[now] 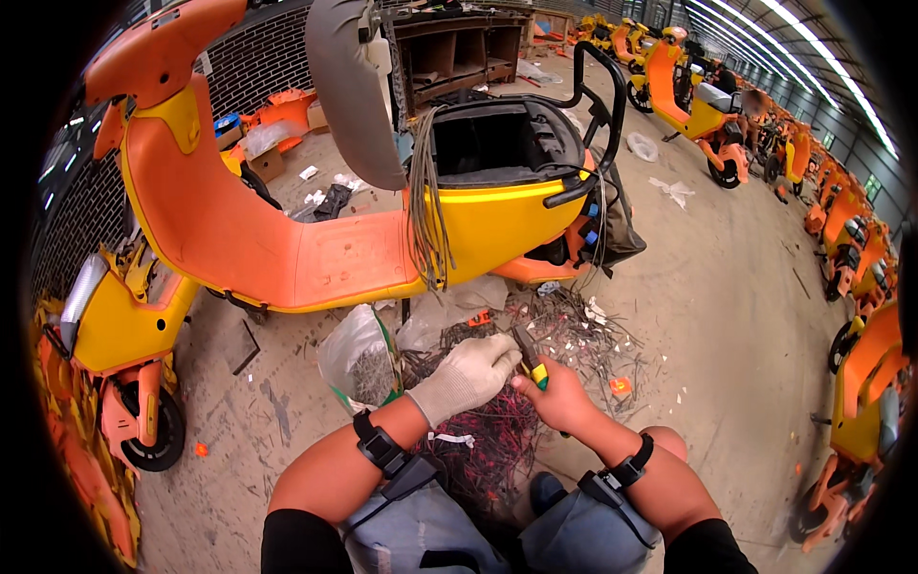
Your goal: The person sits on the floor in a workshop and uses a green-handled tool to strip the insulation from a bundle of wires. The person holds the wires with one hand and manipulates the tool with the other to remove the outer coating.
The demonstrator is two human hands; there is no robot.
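Note:
My right hand (564, 394), bare, is closed round a pair of pliers with yellow and green handles (538, 371). The dark metal head of the pliers points up and away from me. Close beside it, my left hand (469, 375) wears a pale knit work glove. Its fingers are curled together next to the pliers' head, and whatever they pinch is too small to make out. Both hands are above a heap of dark and reddish wire scraps (492, 430) on the floor. Left of the glove stands an open clear plastic bag (356, 359) with thin scraps inside.
A yellow and orange scooter (344, 253) stands ahead, its seat (349, 96) raised over an open compartment. A bundle of grey cables (427, 206) hangs down its side. More scooters line both sides. A wooden cabinet (454, 57) stands behind. Another person (751, 110) is at the far right.

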